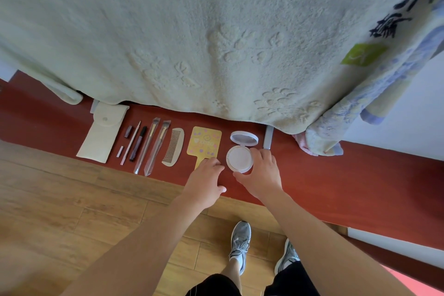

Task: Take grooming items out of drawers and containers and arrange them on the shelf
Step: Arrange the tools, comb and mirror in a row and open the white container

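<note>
Left hand [206, 173] hides the yellow mirror's handle [201, 162] (towel [192, 31] covers the shelf's back).

Items in row on shelf [312, 175], left to right: pouch [99, 136], pencils and tubes [134, 143], two brushes [153, 146], comb [173, 149], hand mirror [204, 143], open compact [240, 158]. Towel [192, 31] hangs behind row. Floor [72, 199] on near side.

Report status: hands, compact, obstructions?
Right hand cupping open compact on red shelf. Left hand on yellow mirror handle. Nothing blocking.
</note>
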The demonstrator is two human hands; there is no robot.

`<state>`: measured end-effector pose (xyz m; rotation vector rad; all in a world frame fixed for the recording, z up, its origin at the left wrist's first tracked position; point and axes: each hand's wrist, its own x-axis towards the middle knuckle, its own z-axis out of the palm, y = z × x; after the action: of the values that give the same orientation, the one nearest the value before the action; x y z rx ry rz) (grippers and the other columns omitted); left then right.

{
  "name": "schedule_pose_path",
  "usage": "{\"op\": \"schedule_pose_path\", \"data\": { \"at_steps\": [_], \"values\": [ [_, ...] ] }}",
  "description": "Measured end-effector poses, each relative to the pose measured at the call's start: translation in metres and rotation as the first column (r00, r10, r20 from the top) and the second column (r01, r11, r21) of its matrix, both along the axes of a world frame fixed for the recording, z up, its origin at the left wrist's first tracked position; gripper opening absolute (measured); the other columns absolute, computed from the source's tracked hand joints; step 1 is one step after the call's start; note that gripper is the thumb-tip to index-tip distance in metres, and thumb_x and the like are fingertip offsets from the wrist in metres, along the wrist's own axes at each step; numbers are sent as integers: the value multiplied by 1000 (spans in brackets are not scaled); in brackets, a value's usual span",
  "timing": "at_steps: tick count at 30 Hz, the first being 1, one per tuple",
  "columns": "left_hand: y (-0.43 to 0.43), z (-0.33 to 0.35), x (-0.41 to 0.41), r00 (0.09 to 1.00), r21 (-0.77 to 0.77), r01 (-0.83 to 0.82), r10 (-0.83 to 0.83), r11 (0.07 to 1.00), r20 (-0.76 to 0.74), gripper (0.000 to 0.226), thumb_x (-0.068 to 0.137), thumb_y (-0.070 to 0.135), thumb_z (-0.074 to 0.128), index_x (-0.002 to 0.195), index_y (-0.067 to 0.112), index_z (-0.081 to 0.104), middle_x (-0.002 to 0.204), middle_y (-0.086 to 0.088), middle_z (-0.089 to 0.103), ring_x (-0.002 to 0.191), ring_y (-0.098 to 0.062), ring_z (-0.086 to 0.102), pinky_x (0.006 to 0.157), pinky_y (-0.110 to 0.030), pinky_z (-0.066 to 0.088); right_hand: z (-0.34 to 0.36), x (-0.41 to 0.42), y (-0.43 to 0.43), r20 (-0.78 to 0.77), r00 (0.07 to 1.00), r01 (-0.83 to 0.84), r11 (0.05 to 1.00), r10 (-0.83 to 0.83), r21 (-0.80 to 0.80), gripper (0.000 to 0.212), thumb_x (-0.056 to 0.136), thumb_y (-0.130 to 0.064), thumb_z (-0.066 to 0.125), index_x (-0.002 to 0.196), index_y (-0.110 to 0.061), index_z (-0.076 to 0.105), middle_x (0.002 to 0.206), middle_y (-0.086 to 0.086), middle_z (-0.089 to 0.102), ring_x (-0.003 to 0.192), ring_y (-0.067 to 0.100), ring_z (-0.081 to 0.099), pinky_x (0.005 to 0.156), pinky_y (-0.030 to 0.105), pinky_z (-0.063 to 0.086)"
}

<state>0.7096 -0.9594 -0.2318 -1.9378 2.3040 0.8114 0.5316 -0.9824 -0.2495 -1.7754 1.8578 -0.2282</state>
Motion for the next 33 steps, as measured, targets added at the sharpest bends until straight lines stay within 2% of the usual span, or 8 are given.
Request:
{"op": "schedule_pose_path", "data": {
  "at_steps": [10, 33],
  "values": [
    [0, 2, -3, 1000, 8, 3, -3, 1000, 5, 58, 88, 36, 72, 139, 16, 54, 132, 7, 49, 123, -13, 44, 102, -30, 46, -1, 0, 4, -13, 1000, -7, 1000, 6, -26, 73, 68, -51, 78, 128, -21, 48, 124, 0, 47, 111, 23, 47, 98, 32, 42],
    [0, 1, -3, 1000, 8, 3, -3, 1000, 12, 60, 87, 37, 73, 140, 16, 53, 132, 8, 48, 124, -13, 44, 102, -30, 47, 2, 2, 8, -15, 1000, 16, 999, -17, -30, 78, 68, -52, 79, 131, -20, 46, 129, 0, 46, 116, 23, 45, 101, 33, 40]
  ]
}}
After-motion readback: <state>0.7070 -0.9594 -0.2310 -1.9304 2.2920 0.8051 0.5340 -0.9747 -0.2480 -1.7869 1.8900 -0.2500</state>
